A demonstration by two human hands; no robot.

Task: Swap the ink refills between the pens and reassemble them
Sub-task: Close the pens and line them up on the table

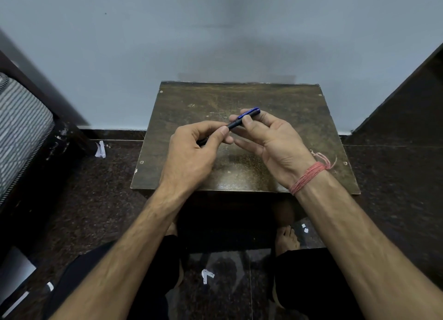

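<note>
Both hands pinch one slim blue-and-black plastic pen (242,119) above the worn dark wooden stool (299,128), left hand (191,152) at its dark lower barrel, right hand (266,137) under the blue clip end, and a careless pull could drop loose parts onto the floor.

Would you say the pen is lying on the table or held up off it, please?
Held off it: the left hand and right hand pinch the pen above the table.
</note>
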